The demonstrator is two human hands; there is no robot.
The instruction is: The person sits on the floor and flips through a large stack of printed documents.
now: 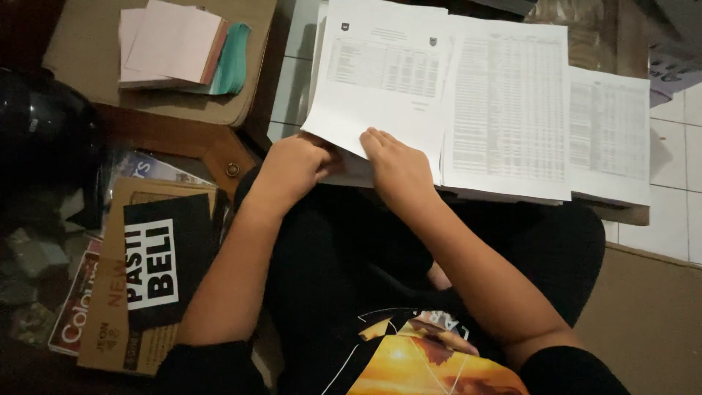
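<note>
Left hand (291, 170) fingertips hidden beneath lifted printed sheet (380, 88)

Both bare forearms reach up from the lower edge toward twelve o'clock, converging near the centre. The left hand (291, 170) is curled into a loose closed grip, knuckles up. Just at its three o'clock, the right hand (398, 167) lies palm down, fingers (374, 140) bent.

bare tiled floor (676, 212) right of the paper stacks (512, 110); cluttered boxes (146, 278) left
</note>
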